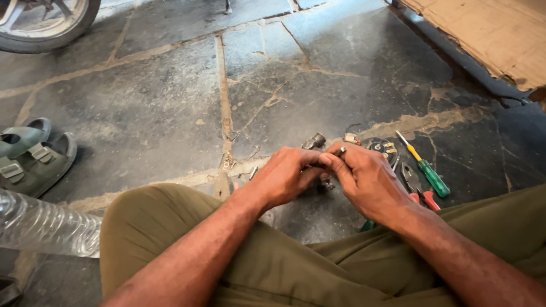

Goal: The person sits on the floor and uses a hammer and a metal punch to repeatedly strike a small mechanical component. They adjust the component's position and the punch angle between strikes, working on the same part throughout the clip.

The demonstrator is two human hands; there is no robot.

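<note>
Sitting on a cracked stone floor (142, 113), the person pinches a small metal piece (340, 151) between both hands: left hand (284, 176) and right hand (364, 179) closed on it, above a screwdriver (426, 167), pliers (415, 185), sandals (31, 156) nearby.

**Open stone ahead, clutter close in on the right**

The stone floor (159, 108) lies bare across its middle and far stretch, so a hand can sweep forward and to the left freely. Close in, small metal parts (314, 141) sit just beyond the left hand (284, 176) and right hand (367, 179), which meet over the lap. To the right, a green-handled screwdriver (427, 170) and red-handled pliers (418, 187) crowd the floor beside the knee. At the left edge, green sandals (31, 156) and a clear plastic bottle (45, 224) block the way. A wheel (45, 25) stands at the far left corner, cardboard (489, 34) at the far right.
</note>
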